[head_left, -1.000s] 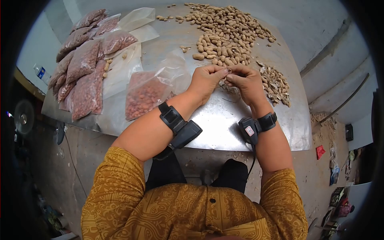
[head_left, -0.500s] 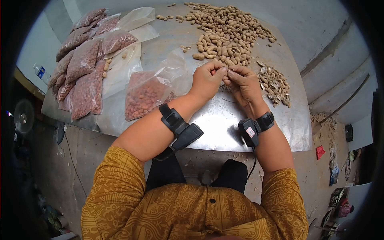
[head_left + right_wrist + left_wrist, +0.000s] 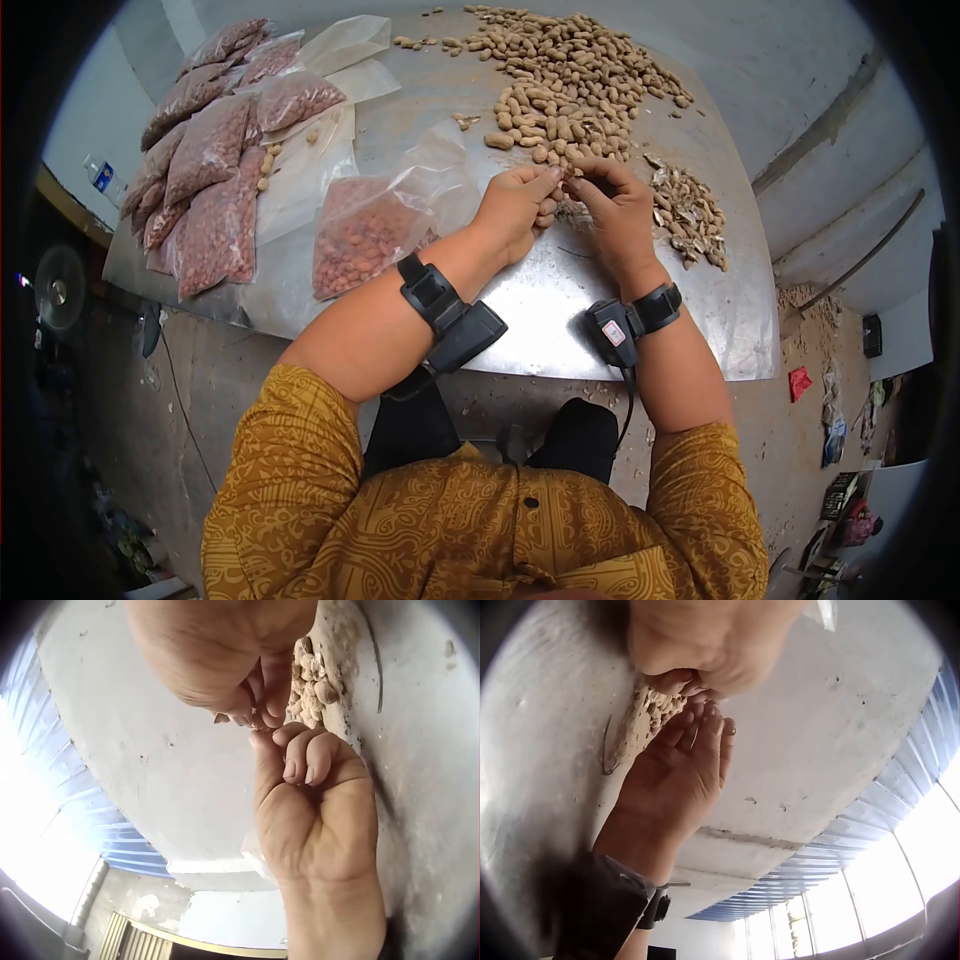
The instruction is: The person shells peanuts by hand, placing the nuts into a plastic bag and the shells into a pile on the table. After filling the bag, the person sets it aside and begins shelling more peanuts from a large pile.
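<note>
At near edge of peanut pile, left hand and right hand meeting fingertip to fingertip. Both curling narrow, pinching one peanut between them, mostly hiding it. Peanut probably handling light, dry, brittle: shell cracking under thumb pressure, kernel rolling loose. Best gripping at ends, pressing along seam. Shiny metal table looking slick, carrying shell heap on right, open bag of kernels on left, filled bags beyond. Rough grey floor showing below, scraps lying about.
</note>
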Demonstrator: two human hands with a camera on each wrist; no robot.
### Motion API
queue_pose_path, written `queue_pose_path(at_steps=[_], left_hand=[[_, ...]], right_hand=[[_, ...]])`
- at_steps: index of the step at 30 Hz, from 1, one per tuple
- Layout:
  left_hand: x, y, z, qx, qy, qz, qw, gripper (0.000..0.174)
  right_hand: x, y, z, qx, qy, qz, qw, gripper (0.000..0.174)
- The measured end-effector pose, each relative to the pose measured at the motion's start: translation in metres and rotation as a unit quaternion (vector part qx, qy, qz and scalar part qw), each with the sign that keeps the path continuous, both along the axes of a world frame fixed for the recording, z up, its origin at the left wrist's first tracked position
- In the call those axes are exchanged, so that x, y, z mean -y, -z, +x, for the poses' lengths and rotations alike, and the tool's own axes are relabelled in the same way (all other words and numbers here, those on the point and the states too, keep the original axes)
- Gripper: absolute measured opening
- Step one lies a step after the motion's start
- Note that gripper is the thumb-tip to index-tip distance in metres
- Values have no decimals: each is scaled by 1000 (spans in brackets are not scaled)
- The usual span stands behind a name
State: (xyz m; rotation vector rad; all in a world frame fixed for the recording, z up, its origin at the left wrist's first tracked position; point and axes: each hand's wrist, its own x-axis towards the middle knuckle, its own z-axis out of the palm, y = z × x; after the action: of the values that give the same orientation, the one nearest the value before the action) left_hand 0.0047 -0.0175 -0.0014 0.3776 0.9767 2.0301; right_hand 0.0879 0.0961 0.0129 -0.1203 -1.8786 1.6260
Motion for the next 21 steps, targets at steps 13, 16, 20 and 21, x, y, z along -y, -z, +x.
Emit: queue_pose_path(at_steps=[13, 16, 20, 21], left_hand=[[0, 2, -9, 181, 55, 38, 981, 12], [0, 2, -10, 180, 63, 34, 981, 12], [-1, 6, -14, 167, 71, 22, 983, 11], [0, 2, -12, 151, 29, 19, 988, 13]], right_hand=[[1, -9, 2, -18, -4, 230, 973, 17], [-4, 0, -1, 8, -19, 111, 994, 18], [-12, 2, -1, 37, 38, 45, 998, 19], [-16, 1, 0, 38, 70, 48, 996, 20]])
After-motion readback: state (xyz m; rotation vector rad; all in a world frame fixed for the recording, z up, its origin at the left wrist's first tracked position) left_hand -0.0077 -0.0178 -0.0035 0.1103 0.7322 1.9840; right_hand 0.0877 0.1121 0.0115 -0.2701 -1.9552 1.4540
